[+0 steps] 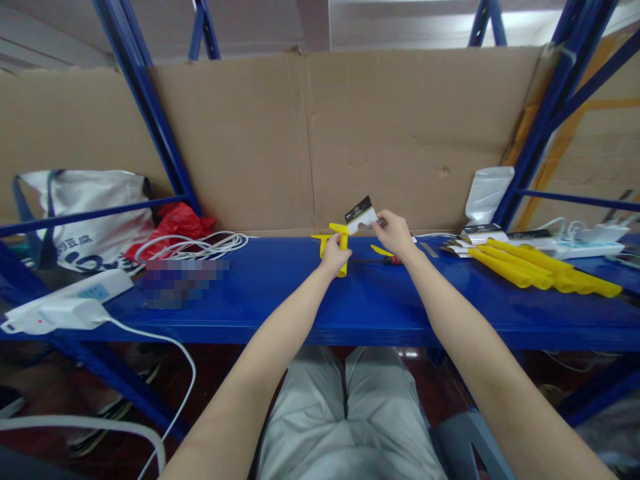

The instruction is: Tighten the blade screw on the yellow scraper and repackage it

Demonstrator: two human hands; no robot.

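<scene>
My left hand (pixel 334 257) is closed around a yellow plastic T-shaped part (pixel 343 233), raised just above the blue shelf. In my right hand (pixel 394 230) I pinch a black-and-white printed card (pixel 361 214) by its right side. The card is tilted, and its lower left edge comes close to the top of the yellow part; whether they touch I cannot tell. Behind and below my right hand, a red-and-black handled tool (pixel 393 260) lies on the shelf beside a small curved yellow piece (pixel 381 250). A thin grey strip (pixel 429 250) is right of my right wrist.
On the right lie several yellow tubular handles (pixel 540 267), a stack of printed cards (pixel 480 235) and a white pouch (pixel 489 193). Leftward are coiled white cables (pixel 210 245), a red bag (pixel 177 223), a cloth bag (pixel 95 207) and a power strip (pixel 95 290). Cardboard (pixel 400 133) lines the back.
</scene>
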